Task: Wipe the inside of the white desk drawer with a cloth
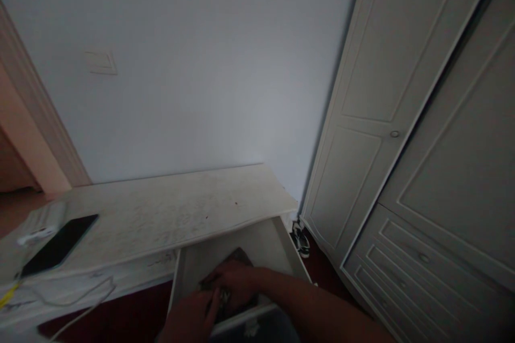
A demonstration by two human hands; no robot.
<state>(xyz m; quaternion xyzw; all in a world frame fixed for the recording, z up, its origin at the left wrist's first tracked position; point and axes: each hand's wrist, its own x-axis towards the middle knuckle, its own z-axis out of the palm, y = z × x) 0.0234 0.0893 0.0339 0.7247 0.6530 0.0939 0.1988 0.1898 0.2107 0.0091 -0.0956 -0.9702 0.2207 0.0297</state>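
Both hands are low in the head view, close together at a pulled-out white drawer (267, 241). My right hand (237, 281) reaches in from the right, its fingers curled over something small and dim that I cannot make out. Beside it, my left hand (193, 313) is bent inward, thumb against the same spot and fingers closed. A dark flat item (240, 254) lies in the drawer, partly hidden under my right hand; its kind does not show. Dim light and blur hide what is between the fingers.
The drawer belongs to a worn white desk (169, 209). On its left lie a dark tablet (60, 246), a white box-like device (42, 222) and a pale cable (80, 300). Shoes (300, 238) stand on the floor before a white wardrobe (362, 118). A light switch (100, 62) is on the wall.
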